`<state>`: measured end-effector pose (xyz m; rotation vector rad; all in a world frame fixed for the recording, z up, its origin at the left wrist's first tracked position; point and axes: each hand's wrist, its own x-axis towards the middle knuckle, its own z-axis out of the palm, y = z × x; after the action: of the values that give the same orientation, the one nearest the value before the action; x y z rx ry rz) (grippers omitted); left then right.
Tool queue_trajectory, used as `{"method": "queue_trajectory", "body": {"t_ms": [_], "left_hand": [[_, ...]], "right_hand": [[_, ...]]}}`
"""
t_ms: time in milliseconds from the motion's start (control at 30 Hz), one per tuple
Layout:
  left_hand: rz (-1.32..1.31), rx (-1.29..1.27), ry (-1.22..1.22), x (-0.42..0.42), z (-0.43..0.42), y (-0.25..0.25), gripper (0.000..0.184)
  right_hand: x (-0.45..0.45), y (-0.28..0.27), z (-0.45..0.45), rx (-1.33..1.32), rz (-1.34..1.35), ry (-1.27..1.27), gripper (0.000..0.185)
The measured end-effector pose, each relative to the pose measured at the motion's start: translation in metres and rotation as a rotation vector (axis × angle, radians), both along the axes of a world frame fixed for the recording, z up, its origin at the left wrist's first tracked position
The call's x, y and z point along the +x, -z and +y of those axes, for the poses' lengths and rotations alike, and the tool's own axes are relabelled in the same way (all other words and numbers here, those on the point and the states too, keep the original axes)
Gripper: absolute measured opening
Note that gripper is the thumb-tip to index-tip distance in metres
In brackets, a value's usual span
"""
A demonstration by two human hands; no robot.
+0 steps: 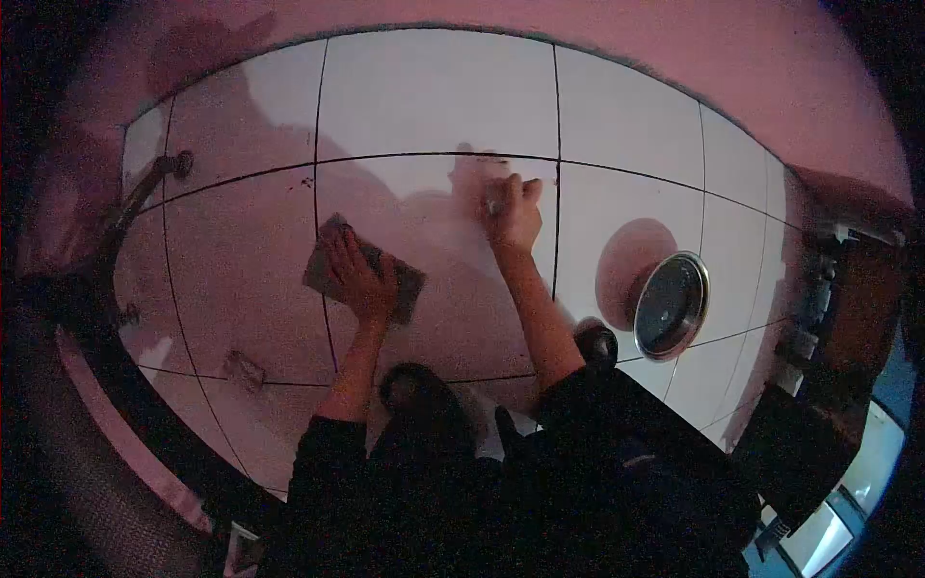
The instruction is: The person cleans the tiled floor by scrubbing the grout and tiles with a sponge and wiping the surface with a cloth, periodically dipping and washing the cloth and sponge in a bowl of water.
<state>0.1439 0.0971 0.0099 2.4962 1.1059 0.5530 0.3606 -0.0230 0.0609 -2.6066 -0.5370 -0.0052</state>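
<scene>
On the white tiled floor, my left hand [361, 279] lies with its fingers spread on a flat grey cloth or pad [408, 294]. Further forward and to the right, my right hand [517, 220] is closed round a small greyish object [496, 199], too dim to identify, held at the floor near a tile joint. A few dark marks [491, 160] show on the tiles just beyond it.
A round metal bowl [672, 306] with dark contents stands to the right. Dark furniture legs [125, 207] are at the left, and a dark cabinet or box [795, 453] is at the lower right. A pink wall [434, 12] borders the floor. My shoes are below my hands.
</scene>
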Motion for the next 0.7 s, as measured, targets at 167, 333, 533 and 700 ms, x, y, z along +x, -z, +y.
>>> {"method": "queue_trajectory", "body": {"t_ms": [167,333,533,700], "left_hand": [[0.162,-0.029,-0.047,0.000,-0.002,-0.015,0.070],[0.136,-0.027,-0.050,-0.002,-0.003,-0.003,0.071],[0.142,-0.089,-0.050,0.003,-0.003,-0.015,0.072],[0.130,-0.053,-0.052,0.003,-0.002,-0.014,0.073]], "right_hand": [[0.034,0.012,-0.044,0.051,-0.041,0.009,0.040],[0.037,0.004,-0.053,0.043,-0.123,-0.025,0.042],[0.044,-0.001,-0.058,0.009,-0.051,-0.077,0.038],[0.033,-0.011,-0.055,-0.042,-0.040,0.006,0.033]]}}
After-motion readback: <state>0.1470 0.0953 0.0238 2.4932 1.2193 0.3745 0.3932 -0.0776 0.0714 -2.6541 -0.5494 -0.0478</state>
